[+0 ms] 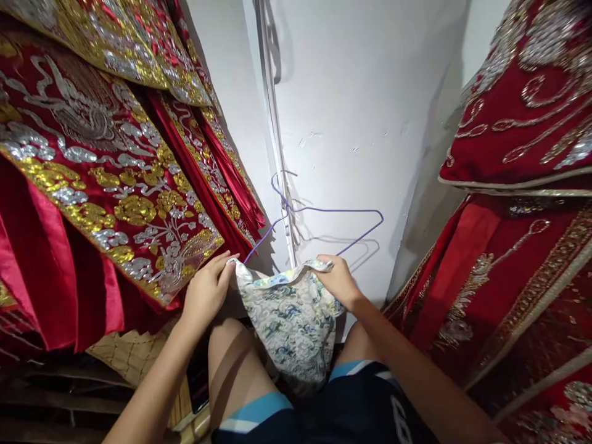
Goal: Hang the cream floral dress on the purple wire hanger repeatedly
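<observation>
A white garment with a blue, green and yellow floral pattern (291,320) hangs down between my knees. My left hand (210,287) pinches its upper left corner, and my right hand (340,280) grips the upper right edge. Between the hands the top edge sags slightly. Just above and behind the cloth is a purple wire hanger (342,210), its hook up against the pale wall. The hanger's lower part is hidden behind the garment and my hands.
Red garments with gold and silver embroidery (139,209) hang close on the left. More beaded red garments (522,142) hang on the right. A white wall (346,111) with a vertical metal strip stands ahead. Woven material (134,354) lies at the lower left.
</observation>
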The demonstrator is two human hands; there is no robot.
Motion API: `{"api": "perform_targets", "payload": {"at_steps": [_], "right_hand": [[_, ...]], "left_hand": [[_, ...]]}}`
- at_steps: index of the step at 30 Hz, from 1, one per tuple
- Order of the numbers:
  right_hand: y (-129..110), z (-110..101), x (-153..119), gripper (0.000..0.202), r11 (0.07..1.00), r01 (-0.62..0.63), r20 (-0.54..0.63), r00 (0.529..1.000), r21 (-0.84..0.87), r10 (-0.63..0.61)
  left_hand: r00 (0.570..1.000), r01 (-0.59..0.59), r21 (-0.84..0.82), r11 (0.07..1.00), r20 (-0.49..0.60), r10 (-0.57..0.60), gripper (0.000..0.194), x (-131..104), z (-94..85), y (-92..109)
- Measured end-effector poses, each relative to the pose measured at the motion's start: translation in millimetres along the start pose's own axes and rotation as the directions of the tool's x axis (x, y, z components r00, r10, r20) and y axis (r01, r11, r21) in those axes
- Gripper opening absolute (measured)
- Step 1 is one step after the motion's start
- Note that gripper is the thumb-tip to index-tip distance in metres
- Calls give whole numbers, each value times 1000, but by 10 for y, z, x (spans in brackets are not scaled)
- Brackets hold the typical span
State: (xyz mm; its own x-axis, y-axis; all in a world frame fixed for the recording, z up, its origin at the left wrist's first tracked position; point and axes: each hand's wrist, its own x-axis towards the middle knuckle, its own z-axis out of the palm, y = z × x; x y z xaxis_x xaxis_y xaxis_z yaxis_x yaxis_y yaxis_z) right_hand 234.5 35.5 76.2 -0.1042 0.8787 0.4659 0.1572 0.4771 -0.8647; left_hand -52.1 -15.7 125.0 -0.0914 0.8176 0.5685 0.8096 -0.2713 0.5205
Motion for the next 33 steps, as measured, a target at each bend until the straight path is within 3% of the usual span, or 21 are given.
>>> {"api": "perform_targets", "payload": {"at_steps": [3,6,12,17,22,24,27,33], "right_hand": [[-58,141,-20,31,999,6,-43,999,46,-4],[-75,156,6,28,1000,2,-55,998,16,-2],[7,-29,50,25,986,-13,-133,991,-165,-9],[39,-81,61,23,980,3,-125,992,-198,-28],[46,-177,107,30,974,-11,-156,987,-225,-25],[26,-208,138,35,967,-26,-170,985,-252,-18],[-22,-194,165,38,956,-40,-155,988,-291,-6],[-24,58,49,40,980,-64,-116,992,-188,42]], "left_hand": [[999,34,-249,968,-9,-37,55,100,173,170],[999,-3,-338,941,-43,-12,54,157,232,300],[997,-61,-198,978,25,67,43,-8,1,353],[1000,4,-282,959,24,2,39,-229,-173,254],[976,76,-186,980,215,-35,43,-311,-288,187],[978,56,-125,991,205,-30,43,-315,-284,173],[988,48,-166,985,151,-23,43,-289,-197,218],[990,-118,-185,976,59,130,31,-114,35,458]]}}
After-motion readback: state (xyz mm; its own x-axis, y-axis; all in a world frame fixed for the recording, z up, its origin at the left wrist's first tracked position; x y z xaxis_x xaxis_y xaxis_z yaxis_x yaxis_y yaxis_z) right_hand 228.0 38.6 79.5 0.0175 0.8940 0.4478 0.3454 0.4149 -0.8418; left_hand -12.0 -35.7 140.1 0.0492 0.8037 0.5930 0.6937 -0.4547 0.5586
